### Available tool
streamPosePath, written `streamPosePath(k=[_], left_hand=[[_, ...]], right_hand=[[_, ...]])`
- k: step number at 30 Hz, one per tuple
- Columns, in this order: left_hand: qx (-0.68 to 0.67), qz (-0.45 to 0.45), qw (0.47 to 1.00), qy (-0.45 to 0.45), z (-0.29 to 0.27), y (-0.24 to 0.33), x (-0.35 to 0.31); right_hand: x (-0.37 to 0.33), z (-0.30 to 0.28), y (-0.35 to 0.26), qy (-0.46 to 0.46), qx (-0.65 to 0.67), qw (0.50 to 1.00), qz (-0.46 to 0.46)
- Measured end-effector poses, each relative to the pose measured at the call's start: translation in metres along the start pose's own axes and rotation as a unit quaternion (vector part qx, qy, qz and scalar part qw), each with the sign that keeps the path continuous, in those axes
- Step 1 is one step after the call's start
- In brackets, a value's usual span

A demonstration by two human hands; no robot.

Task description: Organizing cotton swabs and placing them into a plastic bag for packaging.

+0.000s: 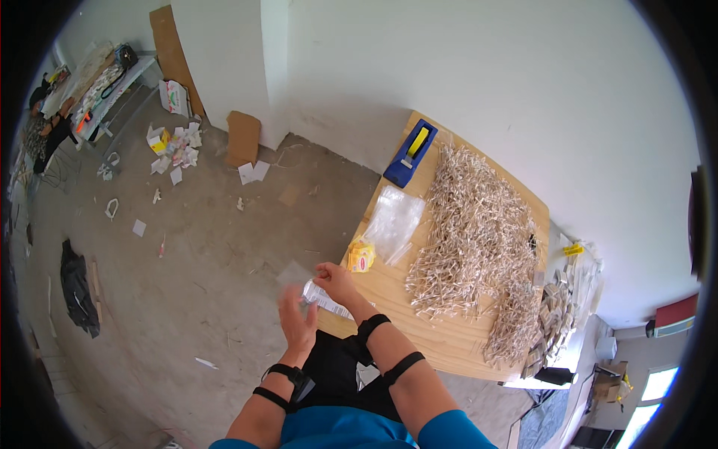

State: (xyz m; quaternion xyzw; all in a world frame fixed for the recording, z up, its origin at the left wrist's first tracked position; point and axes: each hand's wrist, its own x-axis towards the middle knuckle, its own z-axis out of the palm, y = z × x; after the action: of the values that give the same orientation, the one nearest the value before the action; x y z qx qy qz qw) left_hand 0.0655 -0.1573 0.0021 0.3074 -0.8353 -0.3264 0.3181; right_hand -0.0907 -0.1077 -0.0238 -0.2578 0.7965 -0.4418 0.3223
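Over the near left corner of the wooden table, my two hands are close together. A small clear plastic bag (296,275) shows as a faint sheet just beyond my left hand (298,316), whose fingers are smeared by motion. My right hand (336,282) is pinched closed beside the bag; what is between its fingertips is too small to make out. Below them, a white sheet with printed lines (326,299) lies at the table's edge. Close by are a stack of yellow cards or labels (361,256) and a pile of clear plastic bags (395,221).
A large heap of cotton swabs (479,232) covers much of the wooden table (374,299). A blue tape dispenser (410,153) with yellow tape stands at the far corner. Paper scraps (179,150) and a black sheet (77,288) litter the floor. Another person (51,138) is far left.
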Motion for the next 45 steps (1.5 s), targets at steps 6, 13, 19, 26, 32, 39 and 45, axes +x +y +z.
streamPosePath(k=[6, 13, 19, 26, 32, 39, 45], left_hand=[[-0.373, -0.44, 0.816, -0.04, 0.005, -0.058, 0.005], [-0.421, -0.441, 0.765, -0.207, 0.021, -0.043, -0.005], [-0.421, -0.477, 0.748, -0.19, 0.022, -0.051, -0.002], [-0.372, -0.447, 0.764, -0.278, 0.022, -0.039, 0.003], [-0.381, -0.454, 0.769, -0.238, 0.019, -0.059, -0.013], [-0.487, -0.505, 0.701, -0.131, 0.013, -0.039, -0.004], [-0.325, -0.448, 0.819, -0.152, 0.022, -0.071, 0.006]], right_hand=[[0.001, -0.019, -0.006, -0.072, -0.052, 0.996, -0.022], [-0.015, -0.025, -0.004, 0.048, -0.008, 0.999, -0.016], [-0.038, -0.021, -0.002, 0.151, -0.063, 0.983, -0.083], [-0.045, -0.031, 0.015, 0.13, -0.126, 0.983, -0.04], [-0.078, -0.015, -0.01, 0.159, -0.164, 0.966, -0.12], [-0.119, -0.009, 0.003, 0.187, -0.197, 0.958, -0.096], [-0.142, -0.01, 0.002, 0.089, -0.347, 0.921, -0.152]])
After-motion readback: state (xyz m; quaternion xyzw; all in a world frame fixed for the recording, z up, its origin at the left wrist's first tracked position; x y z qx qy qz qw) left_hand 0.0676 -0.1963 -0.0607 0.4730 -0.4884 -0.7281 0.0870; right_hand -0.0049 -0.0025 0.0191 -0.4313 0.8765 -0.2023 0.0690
